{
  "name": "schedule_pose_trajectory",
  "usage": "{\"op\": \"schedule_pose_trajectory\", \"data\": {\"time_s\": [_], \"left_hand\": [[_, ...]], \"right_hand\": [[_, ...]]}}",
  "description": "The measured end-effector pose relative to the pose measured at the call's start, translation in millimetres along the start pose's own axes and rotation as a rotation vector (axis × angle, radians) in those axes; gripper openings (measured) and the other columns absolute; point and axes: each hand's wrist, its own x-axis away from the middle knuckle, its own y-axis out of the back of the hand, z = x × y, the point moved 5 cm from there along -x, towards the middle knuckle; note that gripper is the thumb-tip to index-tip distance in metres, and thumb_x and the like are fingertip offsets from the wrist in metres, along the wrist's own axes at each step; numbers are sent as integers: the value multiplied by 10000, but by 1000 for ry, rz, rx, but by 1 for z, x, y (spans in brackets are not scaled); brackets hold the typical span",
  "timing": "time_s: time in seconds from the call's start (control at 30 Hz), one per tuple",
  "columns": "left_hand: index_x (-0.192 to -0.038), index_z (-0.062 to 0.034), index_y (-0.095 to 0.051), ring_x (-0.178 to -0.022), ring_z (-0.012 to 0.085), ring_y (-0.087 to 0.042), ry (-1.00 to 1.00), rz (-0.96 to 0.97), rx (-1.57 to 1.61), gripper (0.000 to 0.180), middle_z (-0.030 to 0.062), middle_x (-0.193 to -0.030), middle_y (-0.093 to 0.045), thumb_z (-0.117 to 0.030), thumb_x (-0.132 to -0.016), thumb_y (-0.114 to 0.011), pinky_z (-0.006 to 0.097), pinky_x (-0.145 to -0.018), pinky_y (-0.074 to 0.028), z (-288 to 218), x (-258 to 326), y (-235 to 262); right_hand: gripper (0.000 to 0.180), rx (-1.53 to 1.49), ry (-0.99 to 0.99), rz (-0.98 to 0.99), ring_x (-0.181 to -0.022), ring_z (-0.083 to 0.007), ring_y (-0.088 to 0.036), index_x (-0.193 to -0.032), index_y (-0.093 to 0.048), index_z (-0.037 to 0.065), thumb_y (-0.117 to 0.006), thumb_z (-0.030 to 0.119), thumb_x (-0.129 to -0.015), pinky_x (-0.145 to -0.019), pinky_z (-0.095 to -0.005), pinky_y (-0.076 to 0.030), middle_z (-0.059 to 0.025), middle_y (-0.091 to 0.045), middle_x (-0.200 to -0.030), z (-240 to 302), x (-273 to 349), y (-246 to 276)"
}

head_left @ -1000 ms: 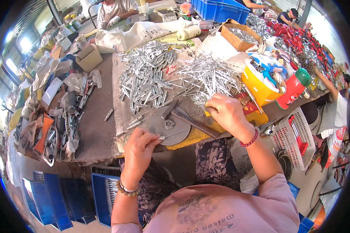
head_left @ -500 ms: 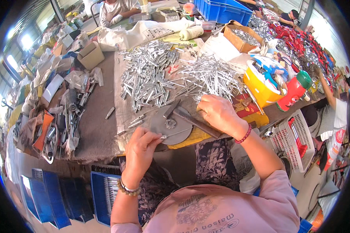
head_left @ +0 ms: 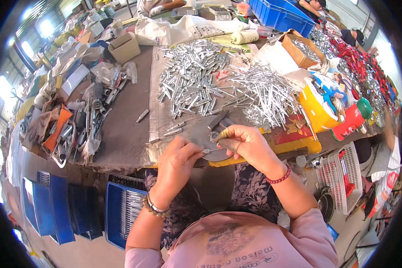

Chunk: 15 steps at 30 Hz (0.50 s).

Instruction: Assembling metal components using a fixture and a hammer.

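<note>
My left hand point(head_left: 177, 164) pinches a thin metal rod point(head_left: 206, 151) over the round grey metal disc point(head_left: 201, 130). My right hand point(head_left: 246, 146) is closed at the rod's far end, fingertips together; what they grip is too small to make out. Behind my right fingers a hammer point(head_left: 217, 119) lies on the disc, its handle mostly hidden by that hand. Beyond the disc spread a heap of short silver metal sleeves point(head_left: 192, 73) and, to its right, a heap of long thin metal rods point(head_left: 268, 96). A few loose sleeves point(head_left: 173, 131) lie just left of the disc.
Tools and plastic bags point(head_left: 89, 120) clutter the table's left side. A yellow container point(head_left: 317, 107) and a red jar with a green lid point(head_left: 353, 119) stand at the right. Blue bins point(head_left: 120, 219) sit below the table; a white basket point(head_left: 348, 178) is at lower right. Other people work beyond.
My right hand has come back from the rod heap to the disc, meeting the rod in my left hand. It now covers most of the hammer handle. The whole view has shifted slightly.
</note>
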Motion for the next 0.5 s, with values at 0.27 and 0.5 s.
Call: {"op": "schedule_pose_trajectory", "data": {"time_s": [0.27,0.5], "left_hand": [[-978,-98,-792,-859,313,-694,7,12,0,155,77,-922,-660,-94,-849,-876,419,-735,-557,2,1,1],[-994,-76,-790,-841,307,-694,-6,14,22,153,83,-921,-659,-53,-863,-864,411,-725,-553,0,0,3]], "right_hand": [[147,758,771,-290,-1018,-327,-678,-955,-760,38,-801,-17,-826,-901,-442,-524,-83,-682,-1033,17,8,-29],[170,844,777,-294,-1041,-286,-665,-979,-748,67,-812,12,-832,-919,-428,-484,-51,-675,-1074,6,4,-34]]}}
